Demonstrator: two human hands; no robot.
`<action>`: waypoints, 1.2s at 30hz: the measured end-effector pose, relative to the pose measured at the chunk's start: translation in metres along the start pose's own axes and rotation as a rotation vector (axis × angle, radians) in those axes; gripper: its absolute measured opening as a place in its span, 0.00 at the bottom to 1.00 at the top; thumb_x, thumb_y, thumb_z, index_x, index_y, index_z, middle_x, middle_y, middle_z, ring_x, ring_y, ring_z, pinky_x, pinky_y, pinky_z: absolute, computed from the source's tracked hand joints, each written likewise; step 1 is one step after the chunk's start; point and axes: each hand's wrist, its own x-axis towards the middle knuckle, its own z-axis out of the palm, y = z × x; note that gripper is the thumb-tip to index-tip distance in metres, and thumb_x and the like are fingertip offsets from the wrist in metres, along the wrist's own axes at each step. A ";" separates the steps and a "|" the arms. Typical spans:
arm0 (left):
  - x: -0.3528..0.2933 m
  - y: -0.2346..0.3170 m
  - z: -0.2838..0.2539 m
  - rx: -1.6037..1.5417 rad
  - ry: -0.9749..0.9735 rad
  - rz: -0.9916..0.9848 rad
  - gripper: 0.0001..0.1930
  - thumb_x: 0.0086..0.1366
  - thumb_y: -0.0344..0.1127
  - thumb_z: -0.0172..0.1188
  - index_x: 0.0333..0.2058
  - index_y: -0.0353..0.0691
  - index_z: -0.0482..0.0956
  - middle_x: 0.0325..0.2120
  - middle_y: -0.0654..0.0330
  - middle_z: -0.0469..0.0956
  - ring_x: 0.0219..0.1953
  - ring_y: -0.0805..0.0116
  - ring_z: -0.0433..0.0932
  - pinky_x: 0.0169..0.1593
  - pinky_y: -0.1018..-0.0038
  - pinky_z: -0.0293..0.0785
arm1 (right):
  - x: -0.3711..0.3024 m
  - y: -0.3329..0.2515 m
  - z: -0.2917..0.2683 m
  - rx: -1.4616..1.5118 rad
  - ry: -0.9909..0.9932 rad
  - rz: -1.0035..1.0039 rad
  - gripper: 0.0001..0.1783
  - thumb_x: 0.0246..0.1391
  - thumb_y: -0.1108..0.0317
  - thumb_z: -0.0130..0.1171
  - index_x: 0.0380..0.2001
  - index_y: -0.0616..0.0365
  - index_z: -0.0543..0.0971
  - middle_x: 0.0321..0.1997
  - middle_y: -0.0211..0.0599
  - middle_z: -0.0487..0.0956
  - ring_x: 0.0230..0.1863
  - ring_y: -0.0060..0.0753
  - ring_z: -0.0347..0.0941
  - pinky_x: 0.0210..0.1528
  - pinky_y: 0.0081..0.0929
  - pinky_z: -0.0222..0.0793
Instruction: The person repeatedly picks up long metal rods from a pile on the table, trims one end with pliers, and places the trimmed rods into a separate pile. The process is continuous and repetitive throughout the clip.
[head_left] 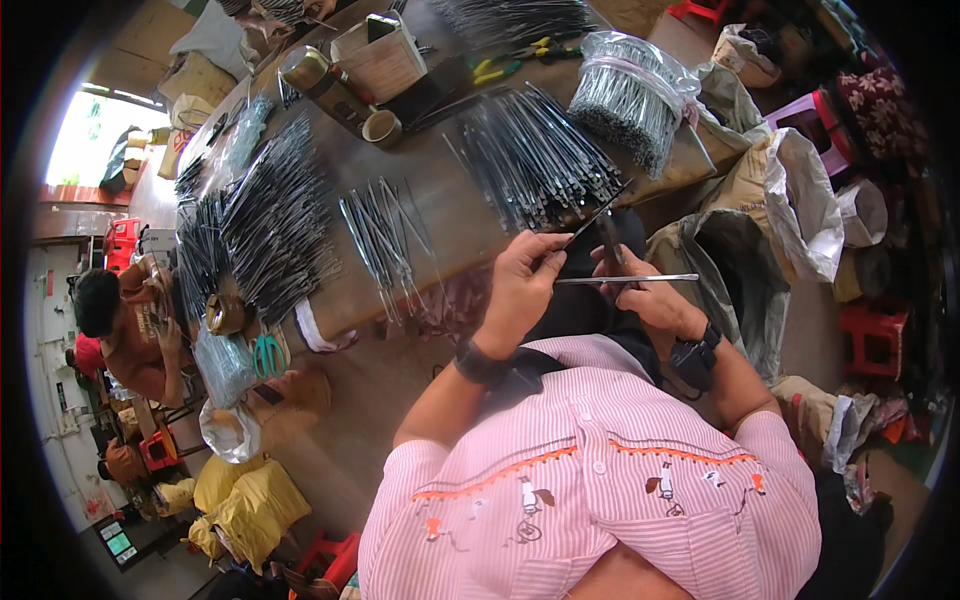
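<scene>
My left hand (528,275) pinches a thin dark metal rod (594,218) between thumb and fingers, its far end slanting up to the right. Close beside it, my right hand (648,298) is closed around a dark, flat tool (609,236); its exact kind is blurred. A straight silver rod (665,278) lies crosswise at the right fingers, and its left end reaches toward the left hand. Just beyond my hands, a thick pile of dark metal rods (540,160) lies at the table's edge. A smaller group of rods (388,245) sits to the left.
The table (420,165) also bears a large rod heap (275,210), a wrapped silver bundle (635,95), yellow-handled pliers (495,70), a bottle (318,85) and teal-handled scissors (268,355). Open sacks (735,280) stand at right. Another person (145,330) works at far left.
</scene>
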 end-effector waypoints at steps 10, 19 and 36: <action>-0.005 -0.004 0.002 -0.001 0.041 -0.078 0.09 0.60 0.22 0.58 0.39 0.32 0.80 0.27 0.62 0.72 0.29 0.76 0.70 0.35 0.80 0.67 | 0.003 -0.011 -0.010 -0.725 0.201 -0.294 0.17 0.42 0.74 0.51 0.40 0.61 0.75 0.30 0.49 0.76 0.31 0.54 0.72 0.35 0.37 0.69; -0.002 0.009 -0.005 0.006 -0.031 -0.225 0.11 0.62 0.31 0.61 0.42 0.33 0.79 0.29 0.59 0.71 0.32 0.71 0.71 0.39 0.77 0.69 | -0.001 -0.014 -0.006 -0.845 0.218 -0.155 0.12 0.43 0.67 0.54 0.34 0.56 0.76 0.26 0.48 0.77 0.32 0.55 0.74 0.35 0.45 0.70; -0.025 -0.069 -0.117 0.518 0.496 -0.052 0.11 0.63 0.33 0.56 0.32 0.29 0.78 0.17 0.65 0.70 0.17 0.79 0.66 0.21 0.77 0.62 | 0.049 -0.022 0.036 -0.662 0.040 -0.105 0.22 0.47 0.66 0.50 0.48 0.56 0.71 0.36 0.53 0.77 0.41 0.59 0.72 0.43 0.47 0.67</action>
